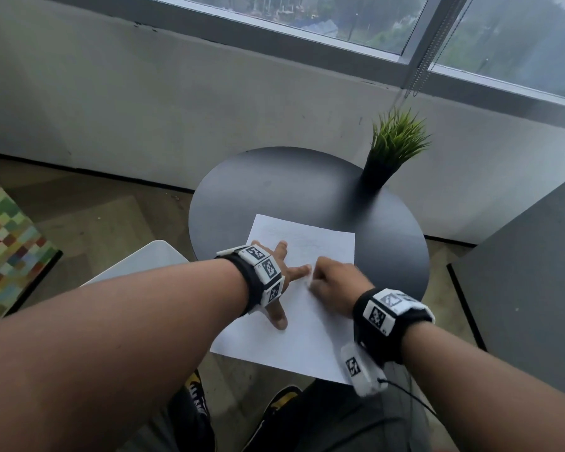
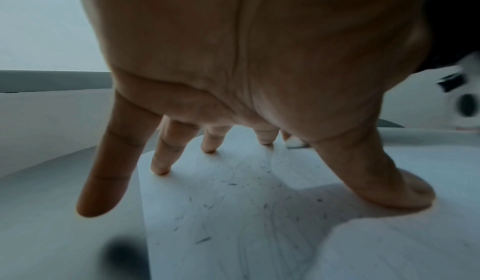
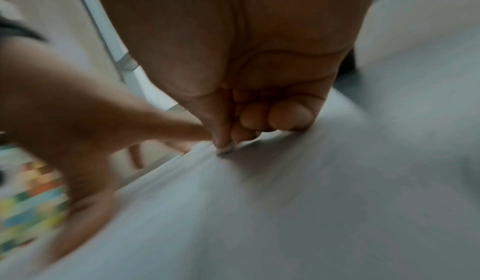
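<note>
Erasing the sheet [image 1: 307,324], seemingly partway done.
The left hand [image 1: 282,275] lies flat, pinning the sheet to the bench [image 1: 274,184]; the right hand [image 1: 335,285] pinches a small white eraser [image 3: 226,149] against it. Faint far-end marks look unerased.

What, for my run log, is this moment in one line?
left hand: presses paper down | right hand: pinches small white piece on paper
</note>
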Tool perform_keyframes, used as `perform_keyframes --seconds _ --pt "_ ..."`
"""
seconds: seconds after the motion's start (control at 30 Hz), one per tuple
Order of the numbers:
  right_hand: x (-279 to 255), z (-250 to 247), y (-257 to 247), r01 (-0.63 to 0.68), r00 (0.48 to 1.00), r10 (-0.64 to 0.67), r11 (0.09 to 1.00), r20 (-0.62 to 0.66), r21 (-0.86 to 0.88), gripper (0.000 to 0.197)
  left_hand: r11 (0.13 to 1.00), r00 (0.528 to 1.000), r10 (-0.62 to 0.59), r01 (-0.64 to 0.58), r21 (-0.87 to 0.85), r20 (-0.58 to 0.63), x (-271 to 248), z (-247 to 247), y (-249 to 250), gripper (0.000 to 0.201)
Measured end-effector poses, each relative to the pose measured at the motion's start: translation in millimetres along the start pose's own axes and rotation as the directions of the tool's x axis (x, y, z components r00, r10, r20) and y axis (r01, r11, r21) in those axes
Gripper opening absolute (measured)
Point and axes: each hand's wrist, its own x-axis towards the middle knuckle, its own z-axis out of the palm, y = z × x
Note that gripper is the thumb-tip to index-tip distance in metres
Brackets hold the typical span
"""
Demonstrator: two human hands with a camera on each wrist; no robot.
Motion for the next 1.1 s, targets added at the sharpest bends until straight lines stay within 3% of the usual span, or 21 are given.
perform_keyframes --seconds 0.07,0.23,0.37,0.4,0.5,0.57,0.73,0.9,1.03,1.1 --pt "5.1 -3.7 6.2 -0.075 0.995 0.073 0.997 -0.073 -0.023 0.013 1.000 1.000 -0.013 0.013 -0.009 0.011 0.8 1.5 -0.3 0.126" --pt "-20.7 21.2 -18.7 0.153 0.985 -0.148 0.987 0.084 -0.045 0.019 1.000 1.000 0.002 -0.001 -0.026 0.021 0.0 2.2 -3.4 0.126" --pt "2.3 -6.7 9.0 -0.103 0.992 0.103 0.995 -0.073 -0.005 0.012 1.000 1.000 -0.016 0.016 -0.017 0.025 1.3 2.8 -1.8 0.127" --pt "1.7 -6.5 10.8 -0.108 0.989 0.108 0.994 -0.096 -0.002 0.013 1.000 0.999 -0.019 0.020 -0.017 0.027 1.9 2.7 -1.6 0.127" --pt "-20.2 11.8 -6.7 0.093 0.996 -0.093 0.994 0.012 -0.054 0.010 1.000 0.999 -0.013 0.014 -0.024 0.034 2.4 2.2 -1.7 0.125" --pt "-34.5 14.2 -11.0 0.213 0.972 -0.205 0.975 0.116 -0.067 0.010 1.000 0.999 -0.012 0.013 -0.023 0.053 2.1 1.0 -1.2 0.125" --pt "-6.3 -10.9 17.2 -0.054 0.997 0.051 0.997 -0.057 -0.054 0.013 1.000 0.999 -0.020 0.020 0.007 0.037 2.6 1.1 0.8 0.124" --pt "-34.4 19.8 -15.8 0.214 0.972 -0.207 0.976 0.116 -0.051 0.014 1.000 0.999 -0.004 0.003 0.019 0.047 0.8 -2.7 1.9 0.124" --pt "-8.1 -5.2 8.8 -0.050 0.998 0.049 0.999 -0.033 -0.015 0.010 1.000 1.000 -0.012 0.011 0.021 0.021 0.9 0.8 2.3 0.124" --pt "-8.8 -0.3 6.2 -0.066 0.995 0.065 0.998 -0.070 -0.014 0.014 1.000 1.000 -0.011 0.010 0.029 0.013 1.7 1.2 2.1 0.123"
